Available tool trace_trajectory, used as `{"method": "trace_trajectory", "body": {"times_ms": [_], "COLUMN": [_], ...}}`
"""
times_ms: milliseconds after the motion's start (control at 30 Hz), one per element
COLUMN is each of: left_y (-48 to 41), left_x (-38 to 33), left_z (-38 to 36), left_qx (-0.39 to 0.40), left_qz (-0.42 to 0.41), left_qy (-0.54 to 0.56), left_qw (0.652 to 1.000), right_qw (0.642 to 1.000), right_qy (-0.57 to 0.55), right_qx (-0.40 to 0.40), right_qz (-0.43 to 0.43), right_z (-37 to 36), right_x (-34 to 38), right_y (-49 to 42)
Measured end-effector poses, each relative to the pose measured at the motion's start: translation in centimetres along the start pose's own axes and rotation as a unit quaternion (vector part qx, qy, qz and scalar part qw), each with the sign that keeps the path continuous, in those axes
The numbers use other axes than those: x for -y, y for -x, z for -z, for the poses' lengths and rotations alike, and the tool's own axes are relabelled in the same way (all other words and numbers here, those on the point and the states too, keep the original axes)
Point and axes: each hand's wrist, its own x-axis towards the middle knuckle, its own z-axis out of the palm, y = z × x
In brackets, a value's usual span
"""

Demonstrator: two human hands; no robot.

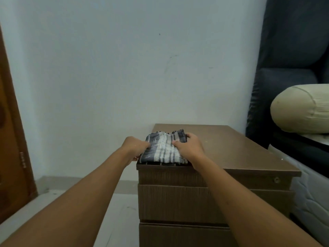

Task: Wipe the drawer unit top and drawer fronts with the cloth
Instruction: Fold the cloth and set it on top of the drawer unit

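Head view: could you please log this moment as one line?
cloth on drawer unit top | left hand grips cloth | right hand grips cloth

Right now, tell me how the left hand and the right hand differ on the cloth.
The left hand grips the cloth at its left edge, partly beyond the top; the right hand lies on the cloth's right part, fully over the top. The left hand's fingers are mostly hidden; the right hand's thumb and fingers show, curled at the far corner. Both hold the cloth.
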Motion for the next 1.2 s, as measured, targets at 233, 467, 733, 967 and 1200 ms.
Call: {"method": "trace_trajectory", "body": {"times_ms": [233, 467, 733, 967, 1200], "left_y": [1.9, 5.1, 4.1, 3.9, 5.0], "left_x": [2.3, 6.6, 5.7, 5.9, 6.0], "left_z": [-1.0, -1.6, -1.7, -2.0, -2.1], "left_qx": [-0.096, -0.167, -0.168, -0.185, -0.199], "left_qz": [-0.11, -0.274, -0.224, -0.203, -0.193], "left_qy": [-0.027, -0.065, -0.05, -0.059, -0.074], "left_qw": [0.989, 0.945, 0.959, 0.96, 0.958], "right_qw": [0.979, 0.948, 0.943, 0.941, 0.959], "right_qy": [0.173, 0.272, 0.286, 0.296, 0.251], "right_qx": [0.035, 0.074, 0.023, 0.026, 0.05], "right_qz": [0.106, 0.151, 0.168, 0.159, 0.123], "right_z": [2.6, 3.1, 2.2, 2.1, 2.0], "right_x": [-1.0, -2.4, -2.3, -2.3, -2.1], "right_y": [2.3, 5.9, 6.0, 5.9, 6.0]}}
